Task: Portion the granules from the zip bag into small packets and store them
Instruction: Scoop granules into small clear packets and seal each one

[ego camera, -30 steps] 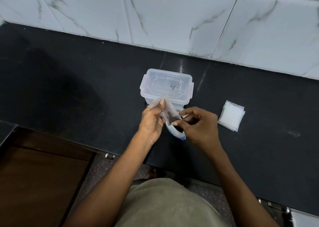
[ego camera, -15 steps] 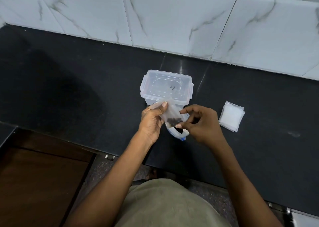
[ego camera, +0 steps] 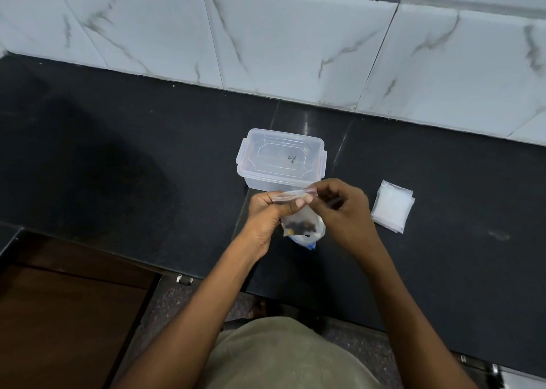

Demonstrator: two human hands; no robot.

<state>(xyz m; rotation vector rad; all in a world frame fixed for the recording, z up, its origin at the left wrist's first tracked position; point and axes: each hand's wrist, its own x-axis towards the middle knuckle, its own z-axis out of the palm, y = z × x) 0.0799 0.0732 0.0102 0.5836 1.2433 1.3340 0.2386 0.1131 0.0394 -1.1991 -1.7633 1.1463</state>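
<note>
Brown wooden cabinet front [ego camera: 68, 323] fills the near left corner, below the edge of the black polished stone surface [ego camera: 118, 158], which runs the whole width of the view. Behind it, on the far side, rises a wall of white marble-veined tiles [ego camera: 295, 48].

Around the middle of the surface stands a clear rectangular plastic box with a clip-on lid [ego camera: 280, 159], lid in place. Just near of it the left hand [ego camera: 266, 214] pinches the left end of the top strip of a small clear plastic packet [ego camera: 298, 214], while the right hand [ego camera: 342, 208] pinches the right end of the same strip between thumb and fingers. Dark granules [ego camera: 300, 226] sit in the packet's bottom. Under the packet lies a clear zip bag with a blue edge [ego camera: 313, 242], mostly hidden.

Further right, apart from the hands, a stack of empty translucent white packets [ego camera: 391, 206] lies flat on the surface.
</note>
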